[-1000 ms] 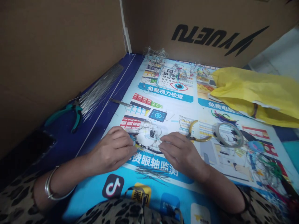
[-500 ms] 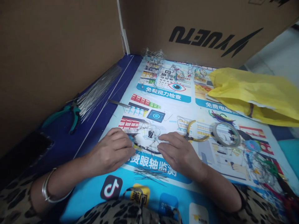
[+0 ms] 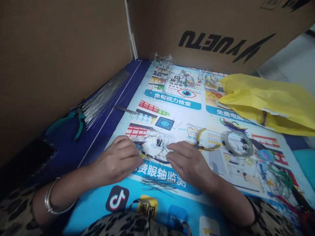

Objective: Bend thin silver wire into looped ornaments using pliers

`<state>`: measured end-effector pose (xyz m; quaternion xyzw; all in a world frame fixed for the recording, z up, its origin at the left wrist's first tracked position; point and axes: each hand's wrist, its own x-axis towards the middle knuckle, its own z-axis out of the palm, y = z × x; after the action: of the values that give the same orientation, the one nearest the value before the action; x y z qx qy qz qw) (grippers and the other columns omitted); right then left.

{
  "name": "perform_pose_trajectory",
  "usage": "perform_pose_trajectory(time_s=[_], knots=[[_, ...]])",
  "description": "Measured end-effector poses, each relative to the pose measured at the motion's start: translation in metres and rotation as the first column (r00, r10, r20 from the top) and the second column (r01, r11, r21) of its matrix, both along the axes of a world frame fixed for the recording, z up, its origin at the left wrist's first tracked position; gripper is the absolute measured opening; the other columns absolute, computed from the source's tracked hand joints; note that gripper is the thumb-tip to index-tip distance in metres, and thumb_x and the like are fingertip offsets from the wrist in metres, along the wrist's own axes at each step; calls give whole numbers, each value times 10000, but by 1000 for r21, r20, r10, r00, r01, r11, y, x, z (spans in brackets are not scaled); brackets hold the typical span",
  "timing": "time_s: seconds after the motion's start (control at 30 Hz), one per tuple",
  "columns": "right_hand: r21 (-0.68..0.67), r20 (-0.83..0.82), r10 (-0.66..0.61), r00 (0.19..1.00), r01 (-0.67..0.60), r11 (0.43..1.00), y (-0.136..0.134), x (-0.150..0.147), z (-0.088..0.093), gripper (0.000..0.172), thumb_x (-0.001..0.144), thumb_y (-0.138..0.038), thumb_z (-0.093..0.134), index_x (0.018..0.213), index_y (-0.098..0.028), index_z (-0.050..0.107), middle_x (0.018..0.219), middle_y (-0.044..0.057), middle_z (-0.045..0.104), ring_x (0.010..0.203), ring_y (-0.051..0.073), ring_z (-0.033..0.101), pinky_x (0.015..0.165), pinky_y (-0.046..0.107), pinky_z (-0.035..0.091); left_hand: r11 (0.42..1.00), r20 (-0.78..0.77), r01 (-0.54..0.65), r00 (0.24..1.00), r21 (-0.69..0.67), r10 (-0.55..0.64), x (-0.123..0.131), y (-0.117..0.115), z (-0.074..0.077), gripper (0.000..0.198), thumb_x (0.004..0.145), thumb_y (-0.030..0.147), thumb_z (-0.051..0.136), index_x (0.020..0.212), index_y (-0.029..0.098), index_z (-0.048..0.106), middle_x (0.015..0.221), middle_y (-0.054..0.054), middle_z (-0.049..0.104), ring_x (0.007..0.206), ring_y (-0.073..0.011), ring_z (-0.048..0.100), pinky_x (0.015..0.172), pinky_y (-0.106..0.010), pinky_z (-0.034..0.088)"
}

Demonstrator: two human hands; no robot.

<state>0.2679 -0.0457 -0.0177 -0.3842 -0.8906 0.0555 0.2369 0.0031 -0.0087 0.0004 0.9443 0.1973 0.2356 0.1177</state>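
Between my hands is a ring-shaped piece of thin bent wire (image 3: pixel 154 156) with small shiny beads along its near edge. My left hand (image 3: pixel 118 159) is closed, its fingertips pinching the left side of this wire piece. On the other side, my right hand (image 3: pixel 188 162) pinches its right edge between thumb and fingers. The exact grip points are small and partly hidden by the fingers. A small bundle of short straight wires (image 3: pixel 158 184) lies on the printed sheet just below the wire piece. Yellow-handled pliers (image 3: pixel 203 144) rest beyond my right hand.
Teal-handled pliers (image 3: pixel 78 123) lie by long straight wires (image 3: pixel 105 98) at left. A tape roll (image 3: pixel 238 144), coloured strips (image 3: pixel 232 124) and a yellow bag (image 3: pixel 270 101) are at right. Tangled wire pieces (image 3: pixel 162 62) sit at the back, others (image 3: pixel 278 180) at right. Cardboard (image 3: pixel 209 19) walls the far side.
The view has shifted very slightly, so the background sits a little lower. Both hands keep their pinch on the wire piece, with hardly any visible movement.
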Motion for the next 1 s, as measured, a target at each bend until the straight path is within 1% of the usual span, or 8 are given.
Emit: perform_pose_trajectory(time_s=[0.4,0.53,0.67,0.73,0.83,0.93,1.0], knots=[[19,5,2,1000,-3,1000,1,-2,3,148,850,-139,483,838,-170,627,982,77,645,884,186,561,765,344,451,1000,-5,-8,1000,11,9,-1,0,1,102,842,140,552,904,190,616,797,-14,641,828,-159,544,808,-347,384],[16,0,1,1000,-1,1000,1,-2,1,134,844,-140,493,849,-170,623,992,81,635,886,192,548,773,351,446,1000,-35,-11,999,-10,10,0,0,1,93,839,149,564,899,192,623,821,-15,649,838,-162,536,824,-359,374],[18,-6,-23,1000,23,1000,-1,-3,0,118,825,-121,514,843,-162,623,997,85,622,889,202,528,781,362,438,998,-62,-56,997,-13,55,8,-6,4,122,837,195,581,951,186,624,886,-28,655,858,-172,526,827,-362,369],[19,-11,-25,1000,26,999,-2,-4,0,115,822,-116,517,840,-157,623,996,88,616,892,205,517,781,363,435,998,-71,-68,995,16,69,15,-10,4,151,841,198,575,985,187,620,941,-33,659,872,-177,529,824,-360,364],[20,-9,-18,1000,18,1000,-4,-6,0,126,830,-119,501,848,-153,621,984,91,608,893,204,503,777,360,431,993,-130,-103,985,56,109,25,-17,3,194,855,188,549,1040,188,609,1042,-34,649,912,-192,523,846,-373,349],[11,7,-25,1000,25,1000,-4,-6,0,145,840,-129,480,846,-162,621,933,82,601,852,190,491,756,349,424,990,-197,-114,972,79,128,33,-20,2,234,871,210,528,1096,187,590,1127,-38,622,967,-207,510,881,-388,332],[-8,25,-34,999,34,999,-4,-6,0,145,840,-132,479,828,-166,620,883,71,588,808,181,479,735,339,413,990,-214,-104,969,92,121,36,-21,1,242,877,221,521,1108,189,585,1146,-38,614,984,-207,510,894,-390,329]])
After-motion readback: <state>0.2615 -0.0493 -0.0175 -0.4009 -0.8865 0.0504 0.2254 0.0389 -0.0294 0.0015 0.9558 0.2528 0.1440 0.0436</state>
